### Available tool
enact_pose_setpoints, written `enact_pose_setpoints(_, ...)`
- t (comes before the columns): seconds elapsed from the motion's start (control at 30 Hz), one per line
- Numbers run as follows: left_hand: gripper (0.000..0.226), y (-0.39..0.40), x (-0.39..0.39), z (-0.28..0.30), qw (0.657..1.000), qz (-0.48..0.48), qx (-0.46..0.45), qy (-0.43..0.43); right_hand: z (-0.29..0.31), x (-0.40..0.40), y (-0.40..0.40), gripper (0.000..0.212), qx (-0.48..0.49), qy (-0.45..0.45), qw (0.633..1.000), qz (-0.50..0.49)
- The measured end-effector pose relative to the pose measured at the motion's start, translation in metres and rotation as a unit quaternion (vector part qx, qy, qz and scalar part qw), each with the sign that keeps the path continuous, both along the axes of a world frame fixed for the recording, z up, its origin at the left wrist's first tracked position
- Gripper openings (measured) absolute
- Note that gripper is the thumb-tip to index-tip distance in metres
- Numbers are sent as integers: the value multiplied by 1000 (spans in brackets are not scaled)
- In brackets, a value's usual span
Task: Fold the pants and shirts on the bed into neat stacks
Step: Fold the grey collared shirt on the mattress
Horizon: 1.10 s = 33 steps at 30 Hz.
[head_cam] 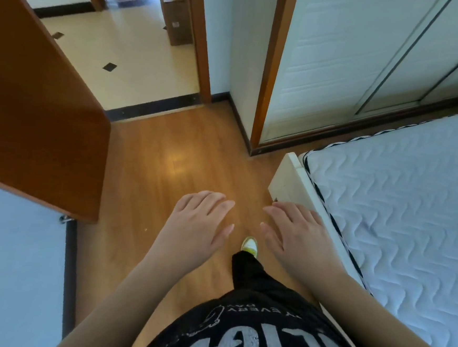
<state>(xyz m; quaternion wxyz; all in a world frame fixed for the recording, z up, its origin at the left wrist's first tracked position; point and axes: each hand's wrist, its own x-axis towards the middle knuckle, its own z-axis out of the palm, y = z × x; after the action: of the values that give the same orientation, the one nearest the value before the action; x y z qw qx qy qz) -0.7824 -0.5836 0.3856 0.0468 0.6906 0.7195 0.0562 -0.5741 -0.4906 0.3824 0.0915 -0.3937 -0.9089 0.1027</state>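
Pants and shirts: none are seen; only a bare stretch of the bed (pixel 401 203) is shown, so their place cannot be told.
Bed: a quilted white mattress with a striped edge is carried on a white frame, its near corner lying just beyond the right hand.
Key relation: the bed lies to the right of both hands, its long edge running away toward the wardrobe (pixel 354 60); the right hand is judged the nearer for a first reach.
Right hand (pixel 297 233): held out flat, palm down, fingers straight and slightly spread; nothing is held.
Left hand (pixel 202 223): held out likewise, fingers relaxed, nothing held.
Stage: folding is judged not yet begun; a turn toward the bed is needed.
Surroundings: a wooden floor (pixel 191 154), an open door (pixel 36 98) at left, and a shoe (pixel 249 245) between the hands are seen.
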Motion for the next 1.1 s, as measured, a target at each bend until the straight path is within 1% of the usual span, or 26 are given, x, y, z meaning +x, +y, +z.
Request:
enact_pose_setpoints(0.2, 49, 109, -31, 14, 999, -23, -23, 22, 0, -32, 97, 38, -21, -14, 999, -35)
enact_pose_setpoints(0.3, 49, 158, -48, 25, 999, -31, -23, 31, 4, -52, 147, 40, -36, -36, 998, -30)
enact_pose_setpoints(0.43, 51, 212, -76, 38, 999, -40, -25, 19, 8, -83, 199, 44, -59, -53, 996, -33)
enact_pose_setpoints(0.5, 52, 234, -98, 41, 999, -42, -25, -3, 7, -99, 221, 44, -65, -53, 995, -46)
enact_pose_setpoints(0.57, 51, 260, -125, 41, 999, -49, -16, -5, 4, -117, 245, 45, -71, -51, 994, -71)
enact_pose_setpoints(0.63, 50, 288, -152, 41, 997, -71, -5, 10, 1, -135, 266, 46, -75, -46, 992, -96)
enact_pose_setpoints(0.8, 50, 362, -202, 37, 986, -159, -41, 6, -3, -182, 310, 43, -88, -48, 986, -134)
enact_pose_setpoints(0.87, 48, 384, -217, 39, 982, -185, -33, 7, -1, -199, 324, 45, -94, -49, 982, -159)
enact_pose_setpoints(0.97, 45, 418, -238, 42, 973, -231, -17, 13, 4, -219, 341, 43, -73, -40, 974, -211)
enact_pose_setpoints(1.1, 43, 470, -242, 39, 956, -293, 18, 25, 2, -220, 361, 41, -50, -12, 960, -276)
